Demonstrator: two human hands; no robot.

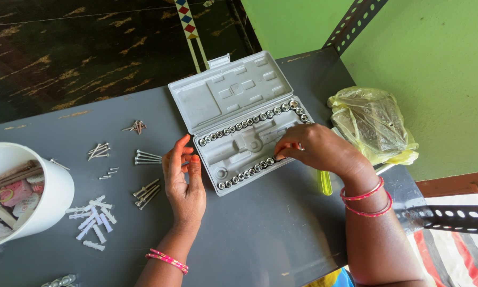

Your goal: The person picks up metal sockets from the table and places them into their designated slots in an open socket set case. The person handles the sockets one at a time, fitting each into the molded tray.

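Grey table (281,234) against a green wall (441,64); right hand (316,149) pinches a socket (277,158) in the case (239,90), left hand (183,178) open.

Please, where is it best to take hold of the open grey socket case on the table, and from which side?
Probably grip the tray half of the socket case at its two short ends, coming from above. The lid lies open and flat behind, and the sockets sit loose in rows, so it should stay level. The right hand is over the front row; the left hand is beside it.

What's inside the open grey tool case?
The tool case holds two rows of shiny sockets. The right hand covers the lower row's right end, hiding what sits there.
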